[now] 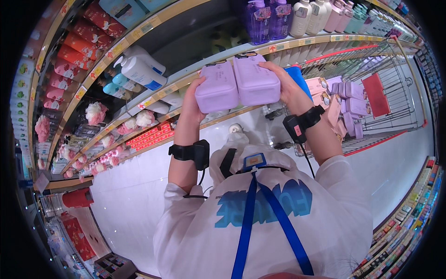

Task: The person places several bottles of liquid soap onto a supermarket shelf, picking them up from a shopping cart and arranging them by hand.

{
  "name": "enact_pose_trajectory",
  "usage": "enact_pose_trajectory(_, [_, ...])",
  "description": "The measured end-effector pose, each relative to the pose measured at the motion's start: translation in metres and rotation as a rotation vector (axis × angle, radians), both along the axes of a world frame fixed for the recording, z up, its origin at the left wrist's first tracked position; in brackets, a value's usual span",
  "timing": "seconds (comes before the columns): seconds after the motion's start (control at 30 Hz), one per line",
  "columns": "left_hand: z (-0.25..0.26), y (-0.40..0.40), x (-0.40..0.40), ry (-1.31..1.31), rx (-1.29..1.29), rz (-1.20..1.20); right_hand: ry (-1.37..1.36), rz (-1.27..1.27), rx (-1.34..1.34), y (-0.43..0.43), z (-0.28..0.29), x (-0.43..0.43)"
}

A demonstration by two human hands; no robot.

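Two lilac plastic bottles or boxes [256, 82] are held side by side in front of the shelf, between my hands. My left hand [195, 96] grips the outer side of the left lilac container [217, 87]. On the far side, my right hand [280, 82] holds the right one, its fingers reaching over the top edge. Both containers have rounded edges and bear writing. Behind them runs the shelf edge [195, 83] with price tags. A blue flat thing [299, 82] shows beside my right wrist; what it is I cannot tell.
A wire shopping cart [393, 94] with red trim stands at the right, holding lilac packs [355, 90] and peach packs [322, 99]. Purple pump bottles [259, 22] and white pump bottles [141, 71] stand on the shelf. Bath puffs [95, 113] hang at the left.
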State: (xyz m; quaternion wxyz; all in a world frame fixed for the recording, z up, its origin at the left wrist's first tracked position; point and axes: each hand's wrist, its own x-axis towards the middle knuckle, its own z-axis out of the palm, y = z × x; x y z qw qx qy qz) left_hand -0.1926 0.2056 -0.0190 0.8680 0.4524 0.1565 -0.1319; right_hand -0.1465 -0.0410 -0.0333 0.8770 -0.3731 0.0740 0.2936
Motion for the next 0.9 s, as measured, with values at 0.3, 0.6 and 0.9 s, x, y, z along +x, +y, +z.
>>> enact_pose_trajectory(0.3, [-0.03,0.021,0.051,-0.204,0.169,-0.152,-0.317,0.035,-0.261,0.002,-0.009,0.041])
enact_pose_trajectory(0.6, [-0.034,0.049,0.13,-0.446,0.363,-0.278,-0.606,0.094,-0.431,0.024,-0.019,0.113])
enact_pose_trajectory(0.9, [-0.094,0.079,0.205,-0.502,0.366,-0.067,-0.599,0.143,-0.554,0.062,-0.061,0.212])
